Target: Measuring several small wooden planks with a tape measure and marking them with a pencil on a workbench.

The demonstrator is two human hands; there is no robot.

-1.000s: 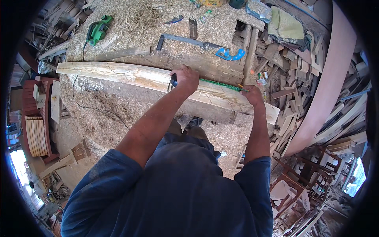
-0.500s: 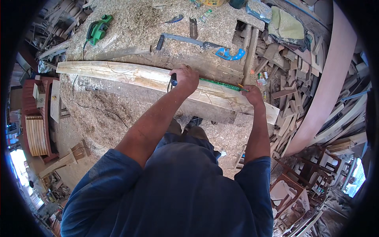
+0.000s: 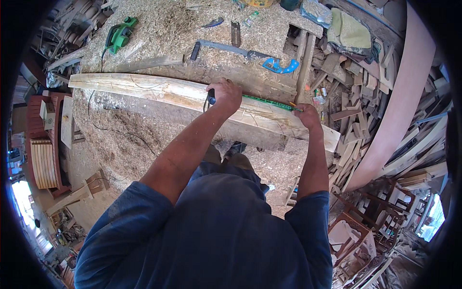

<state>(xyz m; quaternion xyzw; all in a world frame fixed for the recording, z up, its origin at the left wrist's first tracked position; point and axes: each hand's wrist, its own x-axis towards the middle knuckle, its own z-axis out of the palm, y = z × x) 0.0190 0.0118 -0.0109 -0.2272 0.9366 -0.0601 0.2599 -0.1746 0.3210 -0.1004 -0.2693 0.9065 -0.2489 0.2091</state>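
Observation:
A long pale wooden board lies across the workbench in front of me. My left hand rests at the board's middle, closed on the dark case of a tape measure. From there the green blade runs to the right along the board's far edge. My right hand pinches the blade's far end and also has a pencil poking out between its fingers. The pencil's tip points away to the upper left. The palms and most of the tape case are hidden.
Beyond the board lie a saw with a blue handle and a green power planer among wood shavings. Scrap wood is heaped at the right. A dark cord trails over shavings at the left. A reddish bench stands farther left.

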